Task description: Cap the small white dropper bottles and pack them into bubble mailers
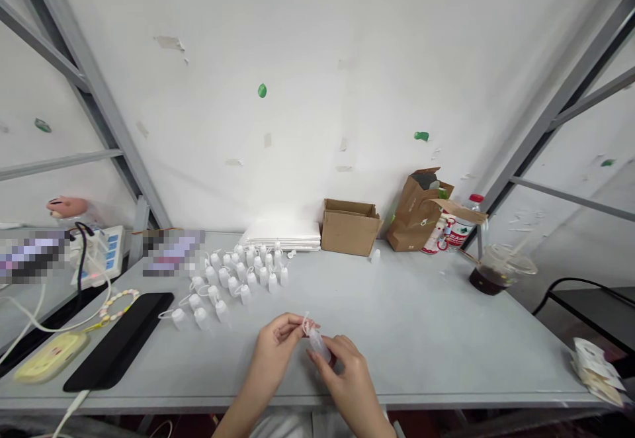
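A small translucent plastic bottle (pixel 319 345) is held at a tilt above the front part of the table. My right hand (pixel 346 370) has its fingers closed around the bottle's body. At the bottle's top, my left hand (pixel 278 345) pinches the thin cap strap (pixel 307 323) between thumb and fingertips; the exact contact is partly hidden. To the left stand several similar small bottles (pixel 233 284) in loose rows, some with looped straps sticking out. One more small bottle (pixel 376 257) stands apart, close to the cardboard box.
Against the wall are a stack of white sheets (pixel 282 235), an open cardboard box (pixel 348 231) and a brown paper bag (pixel 413 216). A lidded cup of dark drink (pixel 491 278) sits at right. A black mat (pixel 119 342) and yellow case (pixel 52 357) lie at left.
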Tool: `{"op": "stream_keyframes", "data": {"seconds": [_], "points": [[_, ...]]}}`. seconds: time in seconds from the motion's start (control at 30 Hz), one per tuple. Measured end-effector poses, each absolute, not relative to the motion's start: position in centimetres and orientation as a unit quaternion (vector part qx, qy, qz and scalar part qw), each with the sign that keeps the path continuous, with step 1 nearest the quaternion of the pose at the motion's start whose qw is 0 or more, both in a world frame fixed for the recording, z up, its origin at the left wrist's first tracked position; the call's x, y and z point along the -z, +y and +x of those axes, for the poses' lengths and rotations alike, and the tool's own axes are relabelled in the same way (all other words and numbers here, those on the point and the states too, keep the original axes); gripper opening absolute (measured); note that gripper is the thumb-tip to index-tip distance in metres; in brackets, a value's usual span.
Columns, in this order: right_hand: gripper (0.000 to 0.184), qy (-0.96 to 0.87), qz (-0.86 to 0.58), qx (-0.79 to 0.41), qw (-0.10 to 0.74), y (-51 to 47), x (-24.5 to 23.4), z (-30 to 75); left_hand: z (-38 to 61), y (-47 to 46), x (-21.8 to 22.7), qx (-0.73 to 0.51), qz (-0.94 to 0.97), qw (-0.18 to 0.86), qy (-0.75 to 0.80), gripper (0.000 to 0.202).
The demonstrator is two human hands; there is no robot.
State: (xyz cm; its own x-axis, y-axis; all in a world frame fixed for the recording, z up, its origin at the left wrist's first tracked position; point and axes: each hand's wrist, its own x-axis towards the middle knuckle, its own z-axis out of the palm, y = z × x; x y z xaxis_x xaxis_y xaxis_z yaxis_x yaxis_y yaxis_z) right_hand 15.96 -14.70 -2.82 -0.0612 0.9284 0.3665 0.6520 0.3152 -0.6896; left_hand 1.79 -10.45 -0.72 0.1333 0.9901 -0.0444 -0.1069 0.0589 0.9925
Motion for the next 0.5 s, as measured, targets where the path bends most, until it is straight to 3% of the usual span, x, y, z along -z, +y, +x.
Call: {"op": "stream_keyframes", "data": {"seconds": [0.5], "points": [[0.016, -0.707, -0.573, -0.191, 0.367, -14.8, 2.5, 16.0, 0.0, -10.7, -0.5, -0.364, 0.612, 0.541, 0.448, 0.023]]}}
